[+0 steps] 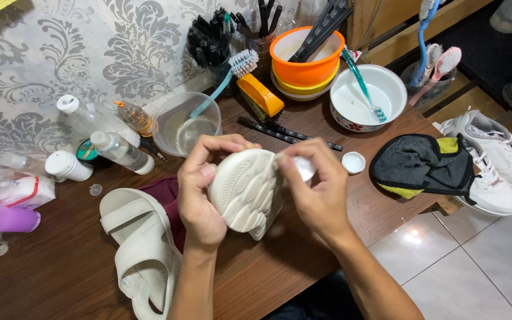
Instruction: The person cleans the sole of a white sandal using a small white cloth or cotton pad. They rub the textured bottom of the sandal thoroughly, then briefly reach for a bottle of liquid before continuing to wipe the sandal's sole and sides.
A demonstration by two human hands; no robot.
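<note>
Head view: the left hand (200, 198) grips a white sandal (245, 189), sole upward, above the brown table (60, 266). The right hand (315, 189) pinches a small white bottle (304, 168) against the sole's edge. Risk: the bottle's contents could drip onto the table, judging by its tilt and missing white cap (353, 162). The surface is crowded; a second sandal (140, 249) lies left. White sneakers (499, 160) sit right, above tiled floor (475, 261).

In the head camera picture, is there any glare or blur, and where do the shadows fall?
Head view: sharp overall; a bright glare spot on the floor tile; soft shadow under the white sandal held by the left hand and right hand, falling on the wooden table; straight edges bend slightly near the corners.
</note>
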